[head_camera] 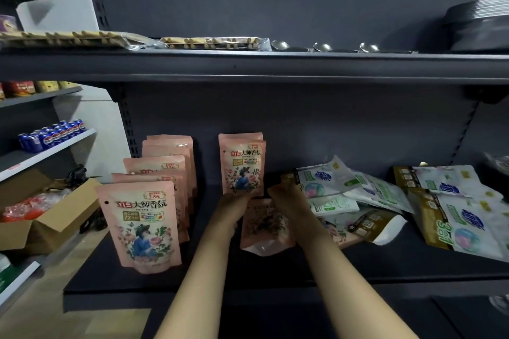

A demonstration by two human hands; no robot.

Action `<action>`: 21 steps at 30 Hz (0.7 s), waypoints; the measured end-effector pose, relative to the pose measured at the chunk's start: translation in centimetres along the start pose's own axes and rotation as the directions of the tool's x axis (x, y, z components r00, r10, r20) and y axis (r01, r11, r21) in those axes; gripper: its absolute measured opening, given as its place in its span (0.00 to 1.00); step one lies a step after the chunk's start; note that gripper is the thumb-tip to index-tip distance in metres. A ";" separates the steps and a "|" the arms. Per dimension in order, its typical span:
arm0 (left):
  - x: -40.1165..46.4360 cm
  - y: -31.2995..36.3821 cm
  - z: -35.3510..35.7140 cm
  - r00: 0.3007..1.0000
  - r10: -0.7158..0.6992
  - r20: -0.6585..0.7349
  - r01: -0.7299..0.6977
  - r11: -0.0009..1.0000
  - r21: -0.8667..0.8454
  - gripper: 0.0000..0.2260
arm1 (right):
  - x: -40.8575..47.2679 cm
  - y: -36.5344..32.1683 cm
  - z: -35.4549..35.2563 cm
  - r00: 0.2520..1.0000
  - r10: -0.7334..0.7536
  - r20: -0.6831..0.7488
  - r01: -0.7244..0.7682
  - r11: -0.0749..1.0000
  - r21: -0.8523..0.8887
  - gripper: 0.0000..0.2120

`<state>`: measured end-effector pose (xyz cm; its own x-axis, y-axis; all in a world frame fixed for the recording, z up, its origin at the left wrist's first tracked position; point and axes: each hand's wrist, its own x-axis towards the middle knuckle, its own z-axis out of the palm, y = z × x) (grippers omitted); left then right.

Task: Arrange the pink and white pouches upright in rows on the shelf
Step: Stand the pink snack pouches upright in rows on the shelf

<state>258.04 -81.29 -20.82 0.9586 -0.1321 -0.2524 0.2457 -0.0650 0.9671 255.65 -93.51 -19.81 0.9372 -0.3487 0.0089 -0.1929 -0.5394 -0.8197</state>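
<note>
A person is standing a pink pouch (242,165) upright at the middle of the dark shelf (358,264), the left hand (236,201) closed around its lower edge, apparently to steady the base while it settles. A second pouch of the same kind seems to be standing directly behind it, suggesting a new row is starting here. The right hand (285,195) is reaching toward the loose goods just to the right, fingers curled; whether it is gripping anything cannot be told. Between the forearms, another pink pouch (261,226) is lying flat, probably next in line. To the left, a finished row of pink pouches (143,223) is running from near to far, faces forward so the labels read. To the right, the white pouches (446,209) are lying in a jumbled, overlapping heap, not yet stood up, so much of the job appears to remain.
</note>
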 end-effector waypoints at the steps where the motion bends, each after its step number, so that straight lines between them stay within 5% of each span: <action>1: -0.1 -0.2 0.1 1.000 -0.005 -0.008 0.005 1.000 -0.003 0.18 | -0.1 0.3 0.3 1.000 0.013 0.007 -0.013 1.000 -0.006 0.15; 9: -0.2 -1.6 0.0 0.998 -0.061 -0.032 0.055 0.985 -0.164 0.08 | -2.1 1.7 0.9 1.000 0.030 0.004 -0.030 0.986 0.164 0.12; 15: -0.3 -2.7 -0.7 0.995 -0.094 -0.012 0.094 0.995 0.026 0.05 | -2.1 2.4 1.3 0.998 0.057 0.000 -0.055 0.971 0.233 0.12; 21: -1.4 -2.6 0.2 0.995 0.054 -0.082 -0.050 0.998 0.046 0.08 | -2.4 1.9 1.8 1.000 0.022 0.009 -0.024 0.940 0.340 0.12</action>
<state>255.97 -81.15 -23.00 0.9789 -0.0541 -0.1970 0.1908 -0.1034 0.9762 253.59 -92.33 -22.46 0.9353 -0.3535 -0.0142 -0.1048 -0.2386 -0.9655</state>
